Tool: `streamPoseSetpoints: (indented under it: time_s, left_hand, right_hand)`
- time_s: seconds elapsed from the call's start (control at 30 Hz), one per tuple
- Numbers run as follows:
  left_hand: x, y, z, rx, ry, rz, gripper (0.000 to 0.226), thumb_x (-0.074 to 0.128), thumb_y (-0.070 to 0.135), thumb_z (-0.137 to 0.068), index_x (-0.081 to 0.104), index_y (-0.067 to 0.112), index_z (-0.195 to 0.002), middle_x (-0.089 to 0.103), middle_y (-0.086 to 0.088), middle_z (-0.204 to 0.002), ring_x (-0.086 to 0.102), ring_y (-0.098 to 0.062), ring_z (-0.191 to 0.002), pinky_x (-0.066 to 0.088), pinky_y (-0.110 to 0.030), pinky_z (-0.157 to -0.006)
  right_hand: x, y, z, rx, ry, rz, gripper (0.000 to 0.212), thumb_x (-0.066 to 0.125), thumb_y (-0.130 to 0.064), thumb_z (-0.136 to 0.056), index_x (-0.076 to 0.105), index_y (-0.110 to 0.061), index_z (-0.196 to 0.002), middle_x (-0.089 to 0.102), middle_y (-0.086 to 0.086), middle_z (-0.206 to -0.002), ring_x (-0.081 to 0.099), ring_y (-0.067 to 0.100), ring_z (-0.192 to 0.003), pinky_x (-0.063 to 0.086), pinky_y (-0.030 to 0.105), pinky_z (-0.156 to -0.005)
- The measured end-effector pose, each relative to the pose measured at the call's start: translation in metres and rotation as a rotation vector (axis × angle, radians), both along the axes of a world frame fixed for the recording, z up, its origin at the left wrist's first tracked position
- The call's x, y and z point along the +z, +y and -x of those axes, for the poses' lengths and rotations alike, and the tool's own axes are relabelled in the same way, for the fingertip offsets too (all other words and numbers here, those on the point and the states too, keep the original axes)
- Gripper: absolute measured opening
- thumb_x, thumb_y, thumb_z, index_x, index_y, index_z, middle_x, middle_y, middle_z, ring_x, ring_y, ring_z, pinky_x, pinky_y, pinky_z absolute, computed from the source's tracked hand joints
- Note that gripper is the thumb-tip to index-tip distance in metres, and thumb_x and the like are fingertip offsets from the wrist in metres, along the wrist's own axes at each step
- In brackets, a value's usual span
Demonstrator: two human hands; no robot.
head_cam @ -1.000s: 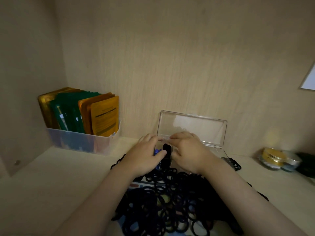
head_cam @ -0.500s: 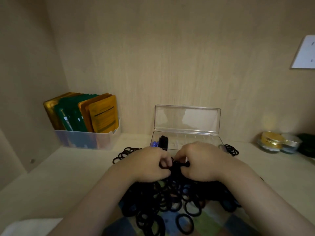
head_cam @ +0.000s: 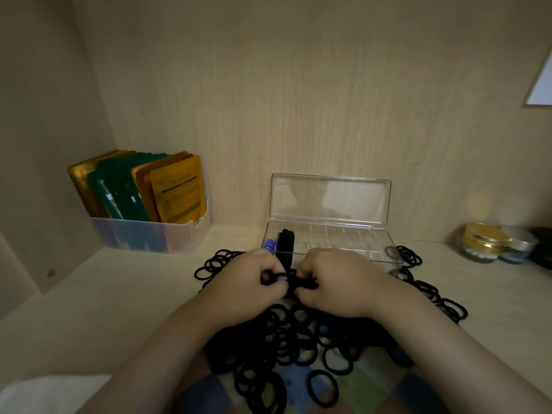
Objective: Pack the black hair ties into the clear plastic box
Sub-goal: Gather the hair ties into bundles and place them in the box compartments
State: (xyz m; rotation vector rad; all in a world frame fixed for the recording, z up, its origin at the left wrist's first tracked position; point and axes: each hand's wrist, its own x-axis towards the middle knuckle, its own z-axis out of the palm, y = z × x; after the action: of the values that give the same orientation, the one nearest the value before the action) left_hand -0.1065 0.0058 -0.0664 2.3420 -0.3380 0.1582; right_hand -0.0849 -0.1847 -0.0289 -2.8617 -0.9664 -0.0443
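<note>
Grip: left hand [head_cam: 254, 283] and right hand [head_cam: 339, 283] pinch bunched black hair ties [head_cam: 300, 283], likely compacting them for a compartment.
Clear plastic box [head_cam: 343, 245]: lid up, at the shelf [head_cam: 119, 294] back edge.

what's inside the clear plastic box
A bundle of black hair ties stands in a left compartment, something blue beside it; other compartments show none. The left hand and right hand hide the box's front edge.

We note a pale wood-grain back wall [head_cam: 298, 85] meeting a matching side wall [head_cam: 38, 144] at left, both rising from a light shelf surface [head_cam: 104, 309]. Lighting dim and warm; shadows soft.
</note>
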Motion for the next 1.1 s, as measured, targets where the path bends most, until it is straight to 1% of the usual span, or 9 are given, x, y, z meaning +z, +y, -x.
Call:
streamPoseSetpoints:
  time_s: [0.1, 0.2, 0.3, 0.43, 0.57, 0.77, 0.83, 1.0, 1.1]
  left_hand:
    - [0.005, 0.002, 0.003, 0.046, 0.098, 0.218, 0.011, 0.067, 0.021, -0.089, 0.070, 0.028, -0.081, 0.066, 0.016, -0.072, 0.059, 0.001, -0.066, 0.045, -0.016, -0.066]
    - [0.011, -0.001, 0.005, 0.054, 0.165, 0.419, 0.013, 0.063, 0.011, -0.092, 0.067, 0.020, -0.083, 0.066, 0.014, -0.068, 0.063, -0.002, -0.068, 0.047, -0.012, -0.064]
    - [0.010, -0.002, 0.006, -0.018, 0.240, 0.560, 0.008, 0.066, 0.011, -0.093, 0.063, 0.014, -0.100, 0.075, 0.006, -0.091, 0.070, -0.011, -0.088, 0.060, -0.029, -0.080]
    - [0.009, 0.001, 0.008, -0.046, 0.259, 0.542, 0.033, 0.072, 0.020, -0.090, 0.063, 0.022, -0.122, 0.076, 0.002, -0.108, 0.072, -0.018, -0.099, 0.061, -0.035, -0.081]
    - [0.010, -0.001, 0.010, -0.021, 0.257, 0.506, 0.018, 0.070, 0.016, -0.092, 0.076, 0.026, -0.105, 0.078, 0.004, -0.096, 0.073, -0.011, -0.087, 0.061, -0.029, -0.074]
    - [0.014, 0.002, 0.008, 0.139, 0.245, 0.431, 0.013, 0.067, 0.022, -0.094, 0.078, 0.022, -0.089, 0.077, -0.005, -0.081, 0.075, -0.020, -0.076, 0.063, -0.033, -0.066]
    - [0.015, 0.003, 0.007, 0.184, 0.260, 0.404, 0.013, 0.066, 0.022, -0.093, 0.076, 0.019, -0.084, 0.076, -0.005, -0.073, 0.074, -0.019, -0.067, 0.061, -0.034, -0.063]
    - [0.020, 0.006, 0.007, 0.353, 0.276, 0.427, 0.018, 0.058, 0.021, -0.093, 0.072, 0.018, -0.082, 0.077, 0.001, -0.073, 0.075, -0.024, -0.069, 0.061, -0.041, -0.071]
    - [0.018, 0.012, 0.006, 0.481, 0.139, 0.266, 0.023, 0.061, 0.029, -0.087, 0.071, 0.015, -0.072, 0.071, -0.003, -0.060, 0.070, -0.025, -0.062, 0.060, -0.040, -0.066]
  right_hand:
    - [0.006, -0.002, -0.003, -0.027, 0.141, -0.279, 0.015, 0.067, -0.043, -0.084, 0.067, -0.028, -0.081, 0.069, -0.008, -0.083, 0.064, 0.009, -0.078, 0.054, 0.033, -0.076]
    - [0.004, -0.002, -0.006, -0.063, 0.352, -0.530, 0.011, 0.075, -0.031, -0.084, 0.070, -0.022, -0.081, 0.068, -0.007, -0.071, 0.062, 0.008, -0.063, 0.053, 0.029, -0.067]
    - [-0.002, 0.001, -0.005, -0.110, 0.550, -0.710, 0.011, 0.072, -0.025, -0.089, 0.071, -0.016, -0.082, 0.064, 0.001, -0.070, 0.063, 0.016, -0.066, 0.053, 0.030, -0.057]
    - [-0.006, 0.003, -0.003, -0.141, 0.738, -0.844, 0.013, 0.067, -0.018, -0.093, 0.070, -0.007, -0.088, 0.069, 0.008, -0.080, 0.070, 0.023, -0.078, 0.057, 0.031, -0.059]
    - [-0.002, -0.002, -0.004, -0.146, 0.940, -0.879, 0.019, 0.068, -0.010, -0.091, 0.070, 0.007, -0.101, 0.071, 0.014, -0.086, 0.070, 0.022, -0.076, 0.060, 0.028, -0.058]
    - [-0.007, -0.003, -0.006, -0.175, 0.942, -0.892, 0.022, 0.068, -0.008, -0.091, 0.070, 0.007, -0.107, 0.070, 0.029, -0.106, 0.069, 0.027, -0.088, 0.062, 0.030, -0.066]
    - [-0.008, -0.001, -0.006, -0.176, 0.925, -0.861, 0.021, 0.068, -0.010, -0.092, 0.070, 0.007, -0.105, 0.070, 0.030, -0.098, 0.068, 0.026, -0.084, 0.062, 0.029, -0.063]
    - [-0.004, -0.004, -0.007, -0.226, 0.892, -0.822, 0.009, 0.067, -0.007, -0.091, 0.071, 0.001, -0.094, 0.071, 0.015, -0.077, 0.070, 0.017, -0.069, 0.061, 0.028, -0.058]
    - [0.005, -0.005, -0.004, -0.216, 0.907, -0.899, 0.007, 0.067, -0.006, -0.091, 0.071, -0.001, -0.092, 0.071, 0.015, -0.079, 0.073, 0.019, -0.072, 0.060, 0.026, -0.056]
